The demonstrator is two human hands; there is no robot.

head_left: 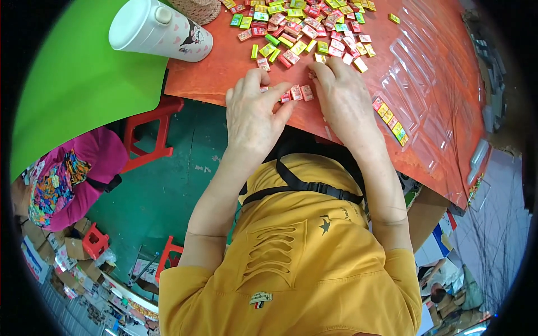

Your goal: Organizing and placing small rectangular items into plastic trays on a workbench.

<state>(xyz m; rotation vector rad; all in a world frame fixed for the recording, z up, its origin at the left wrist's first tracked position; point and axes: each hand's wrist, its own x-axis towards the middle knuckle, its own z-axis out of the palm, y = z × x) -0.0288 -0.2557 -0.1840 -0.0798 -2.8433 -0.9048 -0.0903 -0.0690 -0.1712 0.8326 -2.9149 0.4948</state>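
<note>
Near the front edge of the red table point(196, 78), a short row of small red and pink boxes point(296, 93) lies between my hands. My left hand point(253, 112) is closed at the row's left end, thumb and forefinger pinching a small red box point(286, 96). My right hand point(343, 95) is at the row's right side, its fingers bent together; what sits between the fingertips is mostly hidden. Beyond both hands spreads a loose pile of small boxes point(291, 27) in red, pink, yellow and green.
Right of my right hand, clear plastic trays point(428, 84) lie in rows; one holds a strip of colourful small boxes point(390, 120). At the back left stand a white tumbler point(162, 31) and a woven item point(199, 8). A red stool point(148, 134) and a seated person point(73, 176) are to the left.
</note>
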